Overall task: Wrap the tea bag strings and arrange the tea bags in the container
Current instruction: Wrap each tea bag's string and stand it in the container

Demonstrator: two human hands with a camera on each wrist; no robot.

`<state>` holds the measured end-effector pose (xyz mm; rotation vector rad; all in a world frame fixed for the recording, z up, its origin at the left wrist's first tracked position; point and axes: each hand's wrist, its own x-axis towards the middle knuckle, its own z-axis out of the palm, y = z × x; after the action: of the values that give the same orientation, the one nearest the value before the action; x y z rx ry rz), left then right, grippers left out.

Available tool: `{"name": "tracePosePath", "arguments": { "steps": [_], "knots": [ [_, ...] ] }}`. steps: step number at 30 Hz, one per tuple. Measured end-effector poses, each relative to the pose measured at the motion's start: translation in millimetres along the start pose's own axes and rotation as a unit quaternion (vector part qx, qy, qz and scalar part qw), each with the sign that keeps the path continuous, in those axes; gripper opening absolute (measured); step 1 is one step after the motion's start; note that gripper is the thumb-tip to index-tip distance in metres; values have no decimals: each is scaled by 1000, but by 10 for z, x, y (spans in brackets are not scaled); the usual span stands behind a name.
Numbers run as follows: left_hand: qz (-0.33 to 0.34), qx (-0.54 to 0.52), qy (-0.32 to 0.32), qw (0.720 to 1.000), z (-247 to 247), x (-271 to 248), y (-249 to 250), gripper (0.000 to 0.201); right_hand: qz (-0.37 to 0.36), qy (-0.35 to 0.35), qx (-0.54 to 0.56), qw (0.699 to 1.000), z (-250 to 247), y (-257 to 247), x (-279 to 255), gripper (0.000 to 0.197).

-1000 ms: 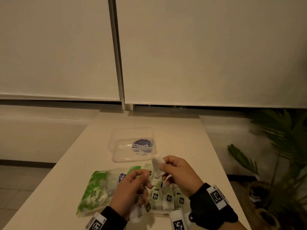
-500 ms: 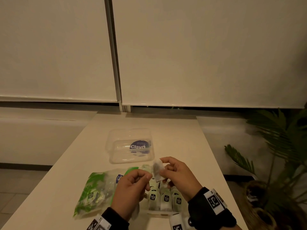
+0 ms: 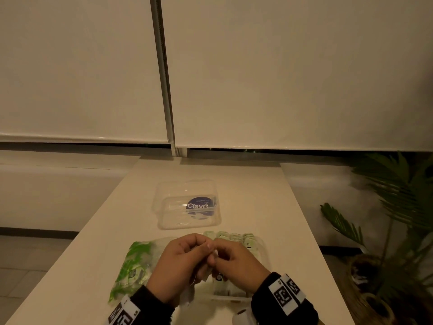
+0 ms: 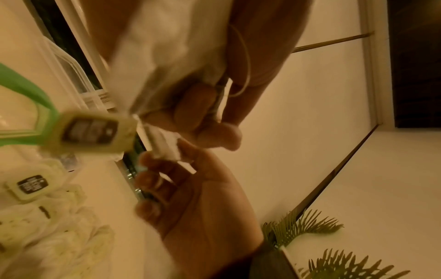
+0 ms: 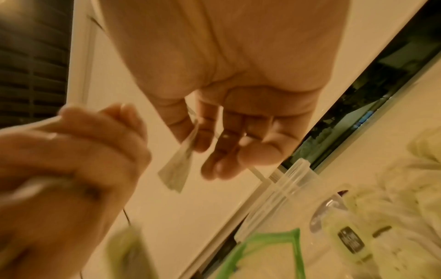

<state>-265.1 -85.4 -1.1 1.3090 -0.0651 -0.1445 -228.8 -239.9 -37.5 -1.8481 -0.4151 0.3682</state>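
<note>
From the head view we bring our left hand (image 3: 178, 266) and right hand (image 3: 236, 263) together over the container (image 3: 262, 248) of tea bags, fingers curled tight; a clear lid (image 3: 187, 205) lies beyond, a green packet (image 3: 133, 263) to the left. At the left wrist, our left fingers (image 4: 190, 105) pinch the white tea bag (image 4: 167, 47), its string (image 4: 247, 62) looped; the tag (image 4: 93, 130) dangles. At the right wrist, our right fingertips (image 5: 214, 147) pinch a blurred bag corner.
</note>
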Motion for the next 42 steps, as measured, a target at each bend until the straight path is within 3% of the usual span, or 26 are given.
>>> {"name": "tracePosePath", "arguments": {
  "steps": [5, 10, 14, 17, 24, 31, 36, 39, 42],
  "knots": [
    [-68, 58, 9, 996, -47, -103, -110, 12, -20, 130, 88, 987, -168, -136, 77, 21],
    [-124, -2, 47, 991, -110, -92, -208, 8, -43, 191, 177, 964, -437, -228, 83, 18],
    [-159, -62, 42, 984, -113, -72, -248, 12, -35, 171, 233, 957, -457, -276, 19, 29],
    [-184, -82, 18, 979, -113, -51, -301, 16, -36, 132, 276, 951, -440, -324, -41, 19],
    [-270, -181, 33, 945, -145, -75, -460, 29, -41, 131, 192, 972, -425, -390, -76, 18],
    [-290, -127, 37, 948, -130, -94, -632, 39, -41, 160, 121, 979, -449, -465, -51, 14],
    [-341, -224, 51, 912, -36, 80, -661, 44, -46, 152, 109, 981, -469, -536, -17, 10],
    [-350, -233, 27, 907, -20, 173, -634, 57, -56, 127, 92, 986, -464, -566, -52, 11],
    [-356, -222, -26, 907, -3, 173, -579, 45, -68, 107, 77, 989, -455, -581, -84, 11]
  ]
}}
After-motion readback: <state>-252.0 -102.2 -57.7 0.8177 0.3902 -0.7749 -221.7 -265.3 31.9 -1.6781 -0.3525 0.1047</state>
